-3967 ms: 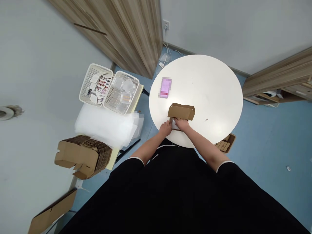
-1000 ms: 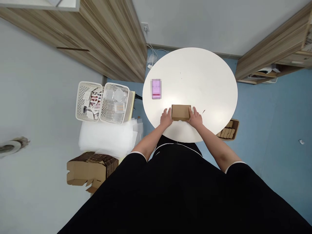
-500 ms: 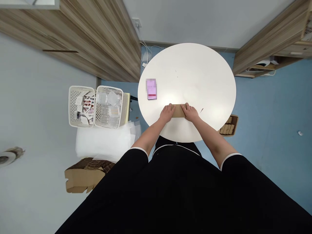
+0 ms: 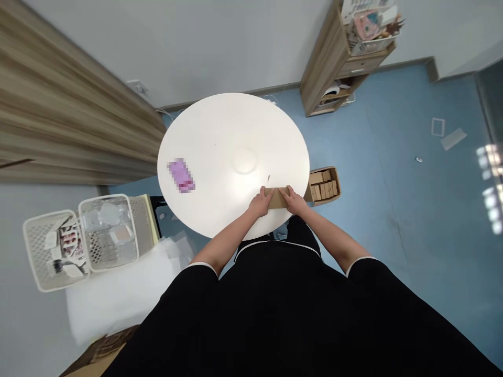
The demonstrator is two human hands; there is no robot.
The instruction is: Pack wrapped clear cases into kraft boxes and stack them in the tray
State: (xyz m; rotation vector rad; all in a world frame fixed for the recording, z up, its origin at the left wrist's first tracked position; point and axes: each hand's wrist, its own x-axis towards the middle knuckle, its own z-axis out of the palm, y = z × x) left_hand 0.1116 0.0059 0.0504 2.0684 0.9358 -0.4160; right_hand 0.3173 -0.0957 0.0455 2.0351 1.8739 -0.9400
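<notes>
A small brown cardboard box [image 4: 277,199] is held between my two hands at the near right edge of the round white table [image 4: 220,125]. My left hand [image 4: 260,202] grips its left end, with the thumb against the near face. At the opposite end my right hand [image 4: 294,201] is closed on the same box. A pixelated purple object [image 4: 181,175] lies on the left part of the table, away from both hands.
Right of the table, an open carton [image 4: 334,193] on the floor holds several small brown boxes. Two white baskets [image 4: 82,235] with packaging stand at the left, near white sheeting [image 4: 118,298]. A wooden cabinet [image 4: 320,68] stands behind the table.
My view and body have turned to the right. Both hands have carried the cardboard box from the table's near middle to its right edge, close to the carton.
</notes>
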